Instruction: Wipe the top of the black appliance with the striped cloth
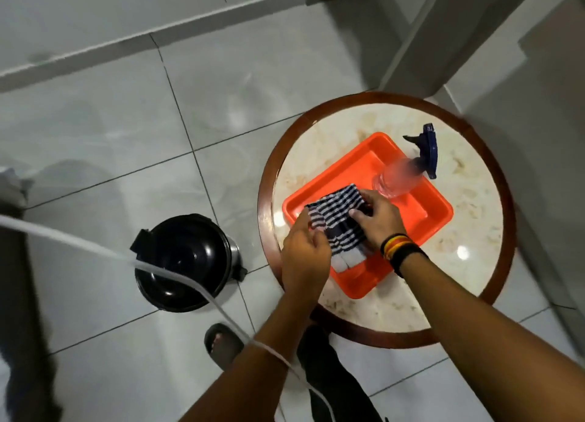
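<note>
Both hands down at the orange tray [433, 219] on the round bench [474, 206]. Left hand [302, 250] pinching the near-left edge of the striped cloth [337, 219], fingers closed on the fabric. Right hand [378, 219] pressing on top of it from the right, fingers curled onto the folds, dark bands at the wrist. Cloth bunched inside the tray. Clear spray bottle [408, 171] with a blue trigger head at the tray's far corner. Black appliance [182, 263] down on the tiled floor [110, 121], left of the bench, well apart from the cloth.
</note>
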The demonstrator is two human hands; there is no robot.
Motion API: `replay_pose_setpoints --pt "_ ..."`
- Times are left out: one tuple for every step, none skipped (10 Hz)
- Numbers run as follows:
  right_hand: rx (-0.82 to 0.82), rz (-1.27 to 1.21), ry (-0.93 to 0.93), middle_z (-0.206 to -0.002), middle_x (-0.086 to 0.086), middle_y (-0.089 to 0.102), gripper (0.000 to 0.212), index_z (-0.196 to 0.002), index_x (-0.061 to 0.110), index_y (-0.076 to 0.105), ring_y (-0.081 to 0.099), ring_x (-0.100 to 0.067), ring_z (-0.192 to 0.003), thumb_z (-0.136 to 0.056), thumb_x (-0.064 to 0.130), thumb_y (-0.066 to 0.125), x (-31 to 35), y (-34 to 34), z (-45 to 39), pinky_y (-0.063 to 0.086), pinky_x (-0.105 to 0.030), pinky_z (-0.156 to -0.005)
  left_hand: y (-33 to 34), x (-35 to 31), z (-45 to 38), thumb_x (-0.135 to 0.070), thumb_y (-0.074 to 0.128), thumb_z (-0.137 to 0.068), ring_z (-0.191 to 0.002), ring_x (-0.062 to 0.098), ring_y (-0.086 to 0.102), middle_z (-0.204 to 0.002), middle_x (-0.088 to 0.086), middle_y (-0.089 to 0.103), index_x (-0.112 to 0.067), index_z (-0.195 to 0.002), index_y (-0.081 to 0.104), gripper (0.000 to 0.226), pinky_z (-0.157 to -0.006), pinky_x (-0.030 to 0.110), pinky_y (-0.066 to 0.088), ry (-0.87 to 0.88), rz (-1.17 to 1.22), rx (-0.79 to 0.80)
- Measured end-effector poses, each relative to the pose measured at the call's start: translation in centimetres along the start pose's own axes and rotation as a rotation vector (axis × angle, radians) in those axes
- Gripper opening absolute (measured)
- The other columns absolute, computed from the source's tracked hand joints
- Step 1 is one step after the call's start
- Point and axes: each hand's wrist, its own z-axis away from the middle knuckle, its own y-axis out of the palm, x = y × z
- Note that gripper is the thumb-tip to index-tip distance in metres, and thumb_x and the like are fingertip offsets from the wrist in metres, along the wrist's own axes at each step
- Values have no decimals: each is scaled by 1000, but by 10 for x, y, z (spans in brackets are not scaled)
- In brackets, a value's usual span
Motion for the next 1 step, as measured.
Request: replay_pose_setpoints --pt "5 226 -138 -159 -7 44 58 -153 18 42 39 -29 -147 -98 22 61 6 7 14 30 -45 -124 -16 11 -10 -32 36 -107 -139 15 49 -152 1 52 -20 -154 37 48 -112 38 47 212 -173 30"
